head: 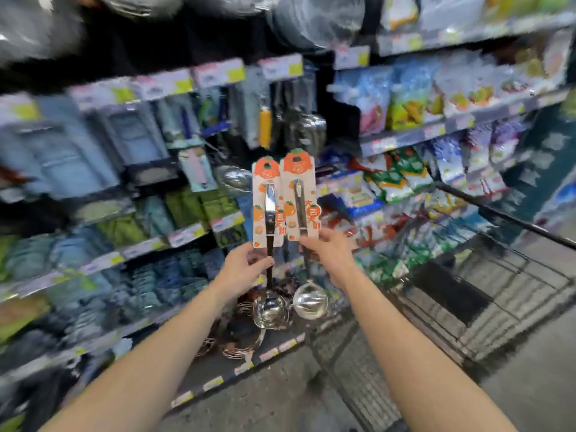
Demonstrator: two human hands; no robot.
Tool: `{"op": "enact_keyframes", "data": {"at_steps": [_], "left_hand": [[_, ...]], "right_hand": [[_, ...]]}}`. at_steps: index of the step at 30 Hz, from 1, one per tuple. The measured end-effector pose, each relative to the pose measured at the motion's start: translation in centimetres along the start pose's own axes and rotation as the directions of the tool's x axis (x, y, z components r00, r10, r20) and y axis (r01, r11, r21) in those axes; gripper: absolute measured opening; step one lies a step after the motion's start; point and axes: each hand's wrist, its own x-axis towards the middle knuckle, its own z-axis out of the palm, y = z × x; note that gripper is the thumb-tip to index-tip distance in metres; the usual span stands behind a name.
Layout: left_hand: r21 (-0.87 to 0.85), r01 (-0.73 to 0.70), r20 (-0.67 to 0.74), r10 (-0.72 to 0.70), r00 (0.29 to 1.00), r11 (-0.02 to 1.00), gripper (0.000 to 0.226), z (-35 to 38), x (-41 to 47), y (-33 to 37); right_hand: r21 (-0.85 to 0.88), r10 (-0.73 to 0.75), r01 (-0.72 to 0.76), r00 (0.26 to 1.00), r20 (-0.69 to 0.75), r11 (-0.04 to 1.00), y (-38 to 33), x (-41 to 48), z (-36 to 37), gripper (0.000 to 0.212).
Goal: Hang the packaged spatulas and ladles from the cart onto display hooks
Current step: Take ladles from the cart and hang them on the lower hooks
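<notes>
- left hand pinches the left ladle at the bottom of its card; right hand is clamped on the right ladle the same way
- both ladles sit just left of the cart — side by side, nearly touching, long axis upright, card tops up, bowls hanging below the hands
- the key bit, I'd say: the card tops are well above either hand, and the hung utensils are higher again, further from the cart. The left hand looks a touch nearer them
- heavy motion blur — can't make out a free hook, the hang holes, or what's in the cart
</notes>
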Motion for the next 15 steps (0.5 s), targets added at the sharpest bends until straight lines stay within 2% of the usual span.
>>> {"op": "enact_keyframes", "data": {"at_steps": [5,10,15], "left_hand": [[-0.018,0.025,-0.168,-0.027,0.985,1.000,0.021,-10.0,-5.8,-1.7],[-0.041,0.054,-0.337,-0.065,0.939,0.998,0.018,-20.4,-13.9,-5.7],[-0.029,0.064,-0.445,-0.071,0.893,0.998,0.022,-31.0,-23.0,-10.0]], "right_hand": [[-0.030,-0.044,0.048,0.991,0.125,0.998,-1.5,-0.6,11.1,0.001],[0.001,-0.106,0.110,0.959,0.264,0.994,-3.0,-3.9,23.8,0.021],[-0.001,-0.131,0.143,0.913,0.386,0.990,-3.7,-9.1,37.2,0.016]]}}
